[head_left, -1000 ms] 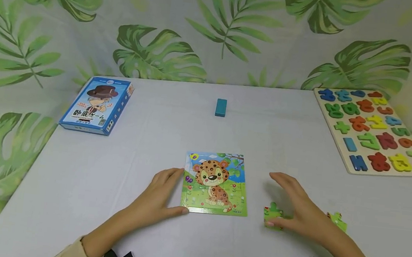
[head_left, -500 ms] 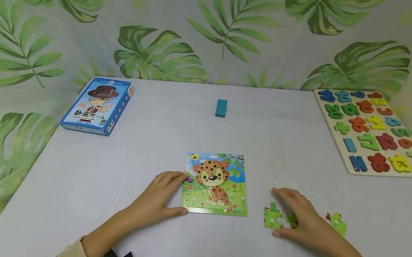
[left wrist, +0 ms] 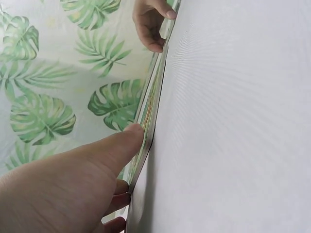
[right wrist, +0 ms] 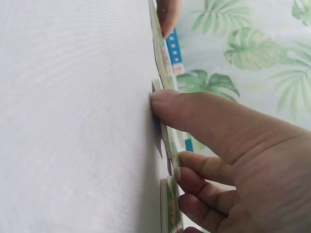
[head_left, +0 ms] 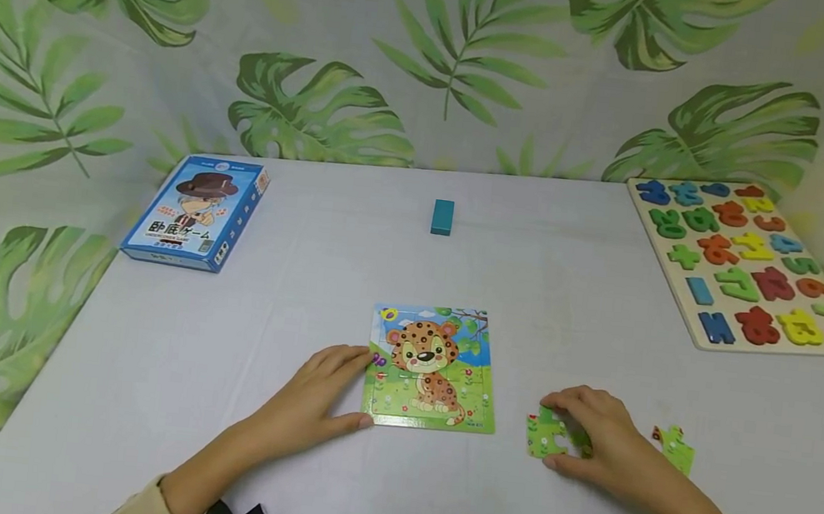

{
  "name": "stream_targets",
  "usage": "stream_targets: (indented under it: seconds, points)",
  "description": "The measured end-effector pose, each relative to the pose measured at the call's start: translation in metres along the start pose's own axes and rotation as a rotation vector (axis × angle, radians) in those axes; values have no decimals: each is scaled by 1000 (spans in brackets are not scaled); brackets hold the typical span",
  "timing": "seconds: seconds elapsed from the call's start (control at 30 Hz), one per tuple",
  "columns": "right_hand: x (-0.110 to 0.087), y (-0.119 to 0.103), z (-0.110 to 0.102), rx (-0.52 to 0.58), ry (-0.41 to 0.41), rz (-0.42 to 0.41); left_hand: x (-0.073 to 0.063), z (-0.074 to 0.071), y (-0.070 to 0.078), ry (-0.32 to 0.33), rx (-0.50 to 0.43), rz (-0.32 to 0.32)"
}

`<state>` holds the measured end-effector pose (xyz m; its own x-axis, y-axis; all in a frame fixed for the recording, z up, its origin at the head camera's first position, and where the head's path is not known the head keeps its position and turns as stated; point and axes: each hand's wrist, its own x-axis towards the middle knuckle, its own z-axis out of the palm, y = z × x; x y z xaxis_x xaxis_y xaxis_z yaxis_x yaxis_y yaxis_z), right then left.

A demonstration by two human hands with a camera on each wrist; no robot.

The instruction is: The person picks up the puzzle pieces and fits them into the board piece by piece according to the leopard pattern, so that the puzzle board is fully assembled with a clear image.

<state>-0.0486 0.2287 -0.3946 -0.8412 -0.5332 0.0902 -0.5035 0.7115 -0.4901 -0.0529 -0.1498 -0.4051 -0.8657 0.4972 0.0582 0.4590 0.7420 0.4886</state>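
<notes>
A square leopard jigsaw puzzle (head_left: 433, 368) lies flat at the front middle of the table in the head view. My left hand (head_left: 317, 398) rests at its left side, thumb by the lower left corner and fingertips at the left edge; the left wrist view shows the thumb (left wrist: 124, 145) against the board's edge. To the right, my right hand (head_left: 607, 441) holds green jigsaw pieces at the table, thumb at the near side and fingers at the far side. One piece (head_left: 540, 440) shows left of the hand; another is partly hidden under it. The right wrist view shows the thumb (right wrist: 187, 109) along a piece's edge.
Another jigsaw piece (head_left: 676, 451) lies right of the right hand. A blue card-game box (head_left: 194, 213) stands at the back left, a teal block (head_left: 442, 217) at the back middle. A board of coloured characters (head_left: 686, 307) is at the right. Leaf-patterned cloth (head_left: 483, 13) hangs behind.
My right hand has come down and its fingertips have drawn in around the green pieces. The left hand has shifted slightly at the puzzle's edge; the puzzle stays in place.
</notes>
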Motion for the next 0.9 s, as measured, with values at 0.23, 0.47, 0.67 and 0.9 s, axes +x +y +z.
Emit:
stream_targets:
  seconds: [0.23, 0.47, 0.67, 0.9]
  points:
    - [11, -18, -3, 40, 43, -35, -2, 2, 1, 8, 7, -9]
    - [44, -54, 6, 184, 113, -152, -3, 2, -1, 15, 37, 1]
    - [74, -82, 28, 219, 90, -171, -3, 2, -5, 30, 59, 35]
    - [98, -92, 56, 188, 2, -131, -2, 3, -10, 58, 49, 97]
